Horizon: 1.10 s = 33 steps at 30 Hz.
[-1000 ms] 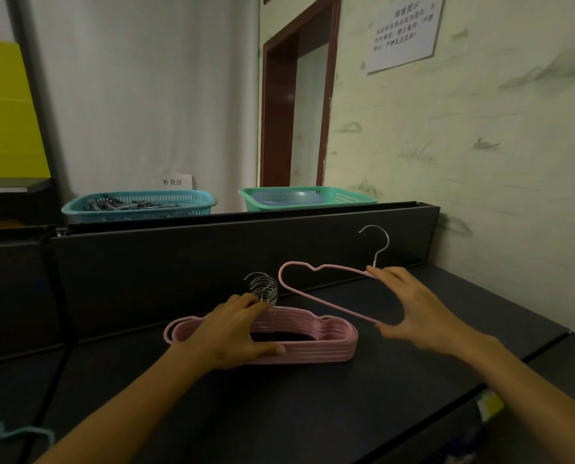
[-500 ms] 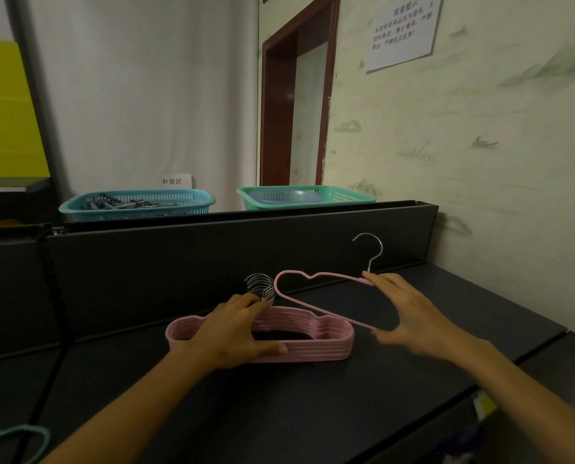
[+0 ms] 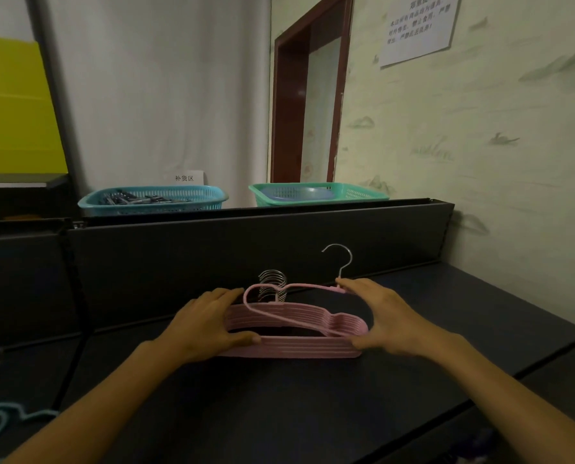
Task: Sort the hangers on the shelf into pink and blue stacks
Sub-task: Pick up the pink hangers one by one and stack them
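Pink hanger (image 3: pixel 281 291) in the right hand (image 3: pixel 391 318) has come down and left compared to a second ago, so it's now tilted right over the pink stack (image 3: pixel 296 333) at frame centre on the shelf (image 3: pixel 313 413), nearly seated. Right fingers pinch it near the hook; left hand (image 3: pixel 209 324) grips the stack's left end, steadying it. So pink looks about one drop from done for this piece. Blue hanger (image 3: pixel 1 420) at the lower left is cut off by the frame edge, so can't tell how many are there. Stack count is hard to read too.
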Motion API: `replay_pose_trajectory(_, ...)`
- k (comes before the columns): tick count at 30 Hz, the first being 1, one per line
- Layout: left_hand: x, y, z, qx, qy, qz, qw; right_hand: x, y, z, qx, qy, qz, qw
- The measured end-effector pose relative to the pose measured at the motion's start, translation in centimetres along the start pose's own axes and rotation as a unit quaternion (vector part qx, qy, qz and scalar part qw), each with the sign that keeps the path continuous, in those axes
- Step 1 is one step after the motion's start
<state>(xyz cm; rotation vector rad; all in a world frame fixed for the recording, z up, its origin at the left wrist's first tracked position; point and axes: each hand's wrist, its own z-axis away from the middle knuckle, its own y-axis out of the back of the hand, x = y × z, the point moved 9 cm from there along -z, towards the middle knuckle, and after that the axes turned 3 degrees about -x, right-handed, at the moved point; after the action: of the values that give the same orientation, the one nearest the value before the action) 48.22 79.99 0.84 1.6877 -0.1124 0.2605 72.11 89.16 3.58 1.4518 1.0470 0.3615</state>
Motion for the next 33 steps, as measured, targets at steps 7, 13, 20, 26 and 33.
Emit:
replay_pose_trajectory(7, -3.1, 0.9, 1.7, -0.014, 0.049, 0.031, 0.998, -3.4, -3.7, -3.7, -0.07, 0.013, -0.031, 0.997)
replay_pose_trajectory(13, -4.0, 0.9, 1.7, -0.018, 0.046, 0.039, 0.998, -4.2, -5.5, -5.5, -0.099, 0.004, -0.059, 0.993)
replay_pose_trajectory(20, -4.1, 0.8, 1.8, -0.012, 0.032, 0.042, 0.999, -4.6, -5.5, -5.8, -0.113, 0.0, -0.069, 0.991)
replay_pose_trajectory(26, -2.8, 1.0, 1.5, -0.01, 0.0, 0.038, 0.999, -5.3, -5.4, -5.9, -0.118, 0.003, -0.063, 0.991)
replay_pose_trajectory(33, -1.8, 0.8, 1.1, -0.034, -0.029, 0.044, 0.998, -3.0, -3.8, -4.7, -0.124, -0.026, -0.003, 0.992)
